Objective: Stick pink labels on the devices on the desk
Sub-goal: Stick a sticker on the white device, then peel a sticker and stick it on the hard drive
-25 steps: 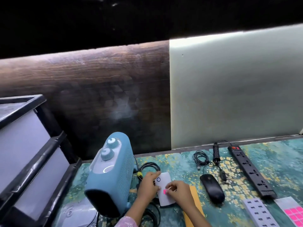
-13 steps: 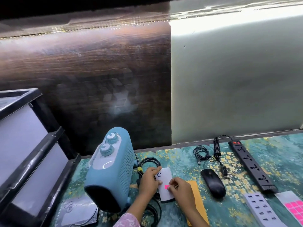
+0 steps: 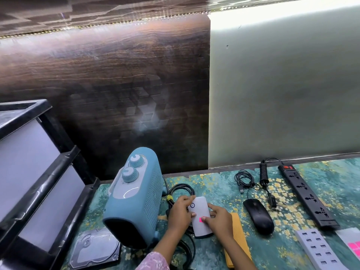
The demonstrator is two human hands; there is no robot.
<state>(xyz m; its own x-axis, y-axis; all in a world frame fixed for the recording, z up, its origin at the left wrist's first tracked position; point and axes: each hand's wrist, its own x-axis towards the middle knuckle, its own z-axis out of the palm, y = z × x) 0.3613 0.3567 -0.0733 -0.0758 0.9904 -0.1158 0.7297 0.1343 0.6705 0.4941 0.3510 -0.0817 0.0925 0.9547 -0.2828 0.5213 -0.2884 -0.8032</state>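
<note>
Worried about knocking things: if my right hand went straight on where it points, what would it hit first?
The white device, which the right hand is touching; just beyond it, probably the left hand, though depth is unclear.

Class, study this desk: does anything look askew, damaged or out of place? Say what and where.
Nothing looks spilled or broken. The green patterned desk cover looks ragged along its back edge, right of the teal fan heater. The white rounded device lies slanted, but the left hand and right hand hold it.
</note>
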